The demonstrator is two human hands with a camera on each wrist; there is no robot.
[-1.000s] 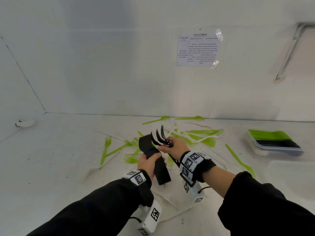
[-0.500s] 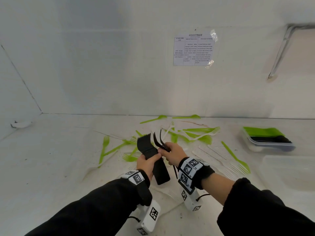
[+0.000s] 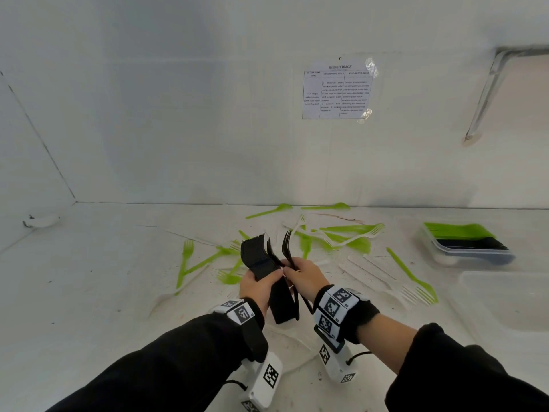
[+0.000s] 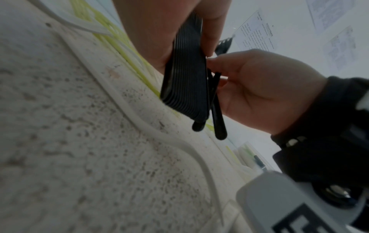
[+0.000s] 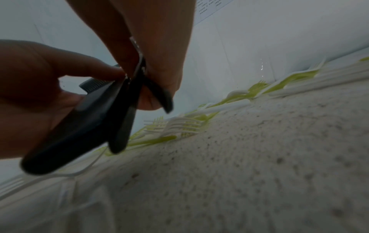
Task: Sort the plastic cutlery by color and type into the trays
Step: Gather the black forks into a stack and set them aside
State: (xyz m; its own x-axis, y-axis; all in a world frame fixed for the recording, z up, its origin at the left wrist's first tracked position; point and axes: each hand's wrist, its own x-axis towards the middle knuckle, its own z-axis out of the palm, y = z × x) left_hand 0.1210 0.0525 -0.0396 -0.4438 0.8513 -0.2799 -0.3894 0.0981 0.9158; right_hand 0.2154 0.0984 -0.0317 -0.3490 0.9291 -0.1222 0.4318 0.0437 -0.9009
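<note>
L hand (image 3: 258, 288) grips a neat stack of black forks (image 3: 266, 272) w/ fingers + thumb curled round the handles, tines up, held above the table (image 3: 89, 292). R hand (image 3: 301, 278) pinches a few loose black forks (image 3: 286, 248) just beside the stack, handles touching it at the bottom; wrist views show both hands meeting at the stack. Green forks (image 3: 185, 263) and white forks (image 3: 374, 273) lie scattered on the table behind and to the R. Far R: a clear tray (image 3: 475, 257) w/ green and black cutlery in it; nearer, a 2nd clear tray (image 3: 505, 298), contents can't tell.
</note>
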